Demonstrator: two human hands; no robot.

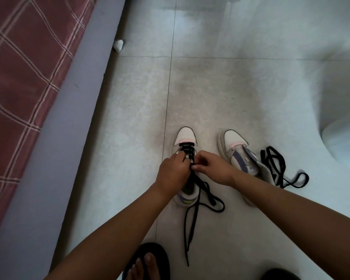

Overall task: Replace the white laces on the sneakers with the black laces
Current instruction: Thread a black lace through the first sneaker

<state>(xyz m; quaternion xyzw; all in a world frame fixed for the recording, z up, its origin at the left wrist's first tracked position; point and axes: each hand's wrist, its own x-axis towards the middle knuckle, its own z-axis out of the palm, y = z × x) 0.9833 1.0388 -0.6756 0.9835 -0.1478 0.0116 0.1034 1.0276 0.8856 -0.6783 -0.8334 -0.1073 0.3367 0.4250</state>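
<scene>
Both my left hand (173,169) and right hand (209,167) pinch the black lace (187,151) midway up the left sneaker (185,138), so next comes the following eyelet, while the right sneaker (233,146) waits unlaced beside its spare lace (275,162).

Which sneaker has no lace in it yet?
The right-hand sneaker: its eyelets are bare, with a loose black lace beside it. The left-hand sneaker already shows black crossings.

pale speckled floor tiles (240,93) look hard and smooth with a dull sheen. the sneakers (185,136) have smooth white toe caps. flat black laces (275,164) look woven and matt. checked red bedspread (18,67) is cloth.
</scene>
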